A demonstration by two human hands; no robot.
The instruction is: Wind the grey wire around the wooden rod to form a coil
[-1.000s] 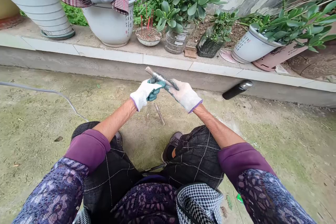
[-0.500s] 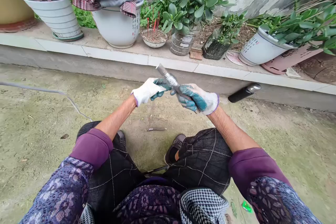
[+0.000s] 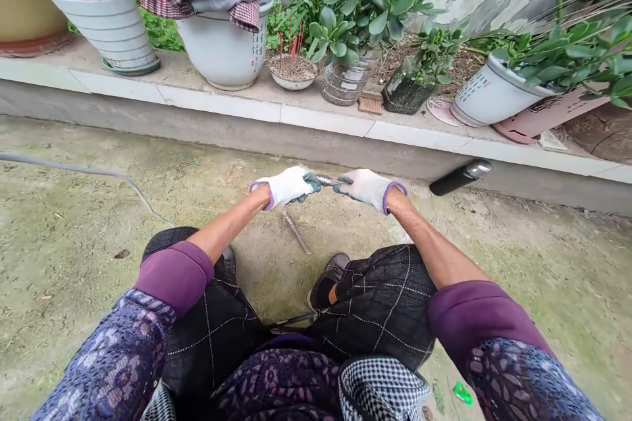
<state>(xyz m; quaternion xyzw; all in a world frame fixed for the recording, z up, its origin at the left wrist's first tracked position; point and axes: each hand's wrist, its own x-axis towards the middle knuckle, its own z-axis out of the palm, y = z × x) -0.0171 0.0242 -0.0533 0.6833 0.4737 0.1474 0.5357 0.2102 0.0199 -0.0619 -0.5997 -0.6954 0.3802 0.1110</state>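
"At the left edge of the ground, what do you see?"

"A grey cable, running in toward the person's left knee. No hand touches it."

"Moving right, how is the left hand set?"

"Gloved in white with teal-coated fingers, and curled closely round one end of a slim, silvery rod. The fingers are bent in rather than spread. Just how they press on it I can't tell; the glove covers that end."

"And the dark thin stick?"

"Lying on the ground below the hands, slanted, between the feet and the ledge, with neither hand on it."

"Where exactly is the rod?"

"Held up between the two hands, roughly level, in front of the ledge. Only a short ridged stretch shows in the gap; both ends are hidden."

"Then the right hand?"

"Same kind of glove, fingers drawn narrow and pinching the rod's other end. The fingertips of the two hands are near each other but apart."

"Anything farther right?"

"A black cylinder with a silvery end, tilted, by the foot of the ledge, well apart from the right hand."
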